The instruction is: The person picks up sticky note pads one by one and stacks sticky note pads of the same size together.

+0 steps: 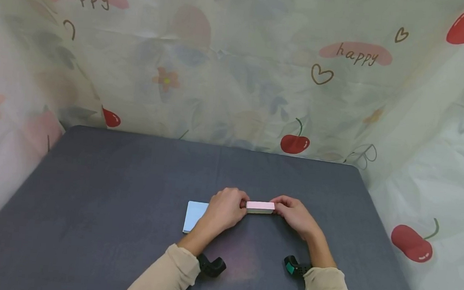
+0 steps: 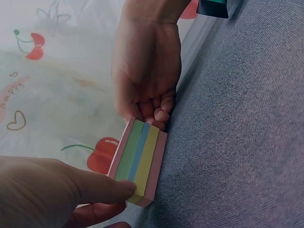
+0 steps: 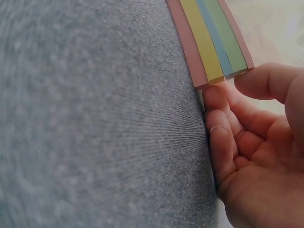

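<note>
A small stack of sticky note pads (image 1: 260,206) stands on the table between the two hands, its top pink in the head view. The left wrist view shows the stack's (image 2: 142,159) layers in pink, green, blue, yellow and pink. My left hand (image 1: 225,209) grips its left end, the thumb lying over the layered side. At the opposite end, my right hand (image 1: 297,217) holds the stack with thumb and curled fingers, as the right wrist view shows. A light blue pad (image 1: 195,213) lies flat beside my left hand, partly covered by it.
A dark grey cloth covers the table (image 1: 106,207). Behind it and at both sides hangs a pale curtain (image 1: 236,94) printed with cherries, flowers and hearts. A black camera mount (image 1: 213,267) sits at the left wrist, another (image 1: 295,266) at the right.
</note>
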`<state>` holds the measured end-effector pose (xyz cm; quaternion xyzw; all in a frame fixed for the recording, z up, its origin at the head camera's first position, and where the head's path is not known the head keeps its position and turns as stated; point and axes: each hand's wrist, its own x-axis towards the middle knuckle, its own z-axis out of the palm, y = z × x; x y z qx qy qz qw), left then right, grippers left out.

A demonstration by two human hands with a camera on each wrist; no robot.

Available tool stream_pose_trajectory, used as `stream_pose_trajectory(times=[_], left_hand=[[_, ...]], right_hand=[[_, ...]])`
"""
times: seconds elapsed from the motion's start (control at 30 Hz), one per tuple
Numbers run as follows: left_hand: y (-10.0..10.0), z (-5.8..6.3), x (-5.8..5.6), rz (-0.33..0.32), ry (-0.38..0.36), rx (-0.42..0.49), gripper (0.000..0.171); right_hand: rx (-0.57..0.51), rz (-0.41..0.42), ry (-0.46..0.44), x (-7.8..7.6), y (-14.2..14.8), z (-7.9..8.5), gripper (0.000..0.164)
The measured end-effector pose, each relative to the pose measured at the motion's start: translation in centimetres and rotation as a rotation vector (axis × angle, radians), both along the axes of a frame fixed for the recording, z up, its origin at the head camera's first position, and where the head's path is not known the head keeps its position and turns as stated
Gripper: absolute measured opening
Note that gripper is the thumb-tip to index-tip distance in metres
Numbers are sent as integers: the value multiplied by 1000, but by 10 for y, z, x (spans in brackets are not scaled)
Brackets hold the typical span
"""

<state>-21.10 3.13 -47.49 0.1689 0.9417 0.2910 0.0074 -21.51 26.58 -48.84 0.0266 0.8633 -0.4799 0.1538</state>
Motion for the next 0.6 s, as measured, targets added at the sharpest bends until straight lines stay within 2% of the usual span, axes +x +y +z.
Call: stream_pose_trajectory(times=[0.03, 0.3, 0.6], left_hand=[[0, 0, 0, 2, -2, -1, 9], [-2, 0, -1, -9, -4, -14, 7], [-15, 2, 0, -22, -52, -25, 25]], right_hand=[[0, 0, 1, -2, 2, -5, 27], [13, 2, 1, -4, 1, -4, 26], [-17, 32, -20, -9, 10, -4, 32]])
